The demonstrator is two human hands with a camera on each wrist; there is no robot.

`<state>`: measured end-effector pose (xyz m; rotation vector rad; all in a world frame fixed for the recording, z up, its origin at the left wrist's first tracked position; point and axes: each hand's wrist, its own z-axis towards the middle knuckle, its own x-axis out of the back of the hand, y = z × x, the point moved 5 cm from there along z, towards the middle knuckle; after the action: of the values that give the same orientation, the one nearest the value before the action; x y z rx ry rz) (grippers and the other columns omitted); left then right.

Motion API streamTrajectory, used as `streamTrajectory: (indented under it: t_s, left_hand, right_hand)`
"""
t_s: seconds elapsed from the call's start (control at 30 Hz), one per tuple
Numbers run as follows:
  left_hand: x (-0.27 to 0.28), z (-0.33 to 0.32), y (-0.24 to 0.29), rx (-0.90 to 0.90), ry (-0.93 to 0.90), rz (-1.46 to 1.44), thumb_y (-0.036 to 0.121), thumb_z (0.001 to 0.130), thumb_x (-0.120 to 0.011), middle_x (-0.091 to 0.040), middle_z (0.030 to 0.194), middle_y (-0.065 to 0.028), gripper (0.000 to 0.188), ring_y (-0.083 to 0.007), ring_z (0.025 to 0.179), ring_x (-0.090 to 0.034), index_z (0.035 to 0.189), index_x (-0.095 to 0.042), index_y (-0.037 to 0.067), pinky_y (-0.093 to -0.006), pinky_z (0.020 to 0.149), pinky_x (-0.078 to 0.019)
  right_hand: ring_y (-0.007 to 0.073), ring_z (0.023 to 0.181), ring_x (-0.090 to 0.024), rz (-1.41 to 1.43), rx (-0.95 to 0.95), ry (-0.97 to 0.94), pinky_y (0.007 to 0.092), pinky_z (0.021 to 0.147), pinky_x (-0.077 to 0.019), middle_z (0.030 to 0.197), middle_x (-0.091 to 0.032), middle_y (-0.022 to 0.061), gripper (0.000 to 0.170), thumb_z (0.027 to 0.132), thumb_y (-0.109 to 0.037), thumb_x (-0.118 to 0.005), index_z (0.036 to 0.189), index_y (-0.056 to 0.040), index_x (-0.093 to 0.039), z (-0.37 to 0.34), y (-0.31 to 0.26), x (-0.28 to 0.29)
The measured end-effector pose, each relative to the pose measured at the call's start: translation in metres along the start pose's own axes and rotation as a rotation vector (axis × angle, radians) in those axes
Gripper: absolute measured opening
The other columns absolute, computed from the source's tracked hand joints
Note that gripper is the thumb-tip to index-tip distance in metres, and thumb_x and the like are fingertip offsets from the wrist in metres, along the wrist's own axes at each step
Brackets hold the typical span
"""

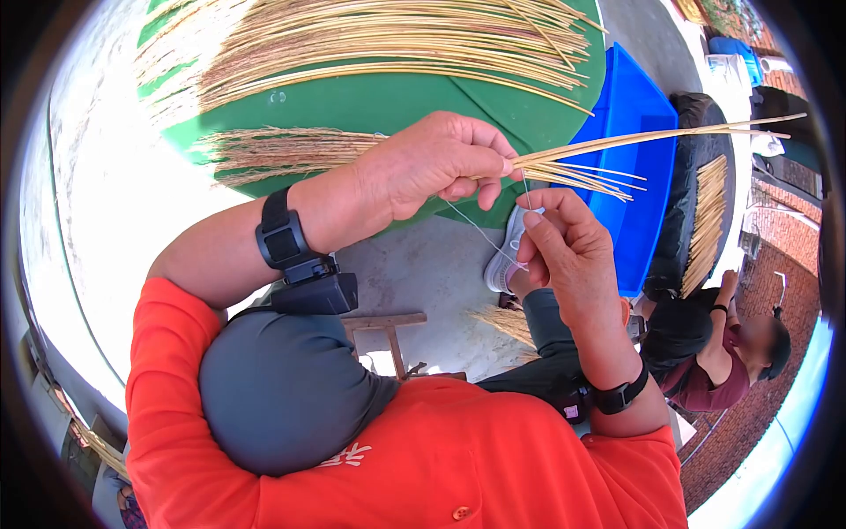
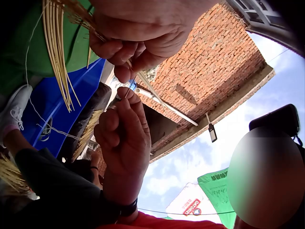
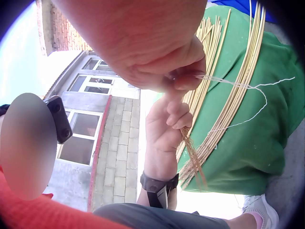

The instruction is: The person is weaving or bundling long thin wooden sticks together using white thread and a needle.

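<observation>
My left hand (image 1: 432, 163) pinches a few long straw stalks (image 1: 670, 135) between thumb and fingers, their bare ends pointing right. In the right wrist view their feathery tips (image 3: 193, 155) hang out beside the left hand. Thumb and fingertips of my right hand (image 1: 568, 256) pinch a thin white string (image 1: 526, 185), which runs up to the held stalks. A loose length of string trails below the left hand. A separate bundle of stalks (image 3: 245, 67) with brushy heads (image 1: 282, 152) lies behind the left hand, and string crosses it in the right wrist view.
A green cloth (image 1: 352, 97) covers the round surface, where a wide layer of stalks (image 1: 397, 44) is spread. Beyond its right edge sits a blue bin (image 1: 630, 229). More cut straw (image 1: 705, 225) rests on a dark round thing. Another person (image 1: 723, 353) is at right.
</observation>
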<state>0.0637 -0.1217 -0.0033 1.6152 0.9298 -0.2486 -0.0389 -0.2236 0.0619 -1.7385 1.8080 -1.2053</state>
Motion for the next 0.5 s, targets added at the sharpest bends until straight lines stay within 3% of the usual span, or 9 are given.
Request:
streamTrajectory:
  t_s: [0.5]
  left_hand:
    - [-0.009,-0.004,0.009,-0.200,0.034,0.252,0.017,0.085,-0.055,-0.061,0.067,-0.0037,0.016,-0.0015,0.050,-0.040,0.087,-0.059,0.002,-0.0164,0.047,-0.0306]
  right_hand:
    - [0.0017,0.052,-0.040,0.063,0.094,0.034,0.0183,0.046,-0.0289,0.057,-0.047,-0.0037,0.012,0.088,-0.006,-0.051,0.099,-0.0056,-0.057,-0.002,0.007,0.000]
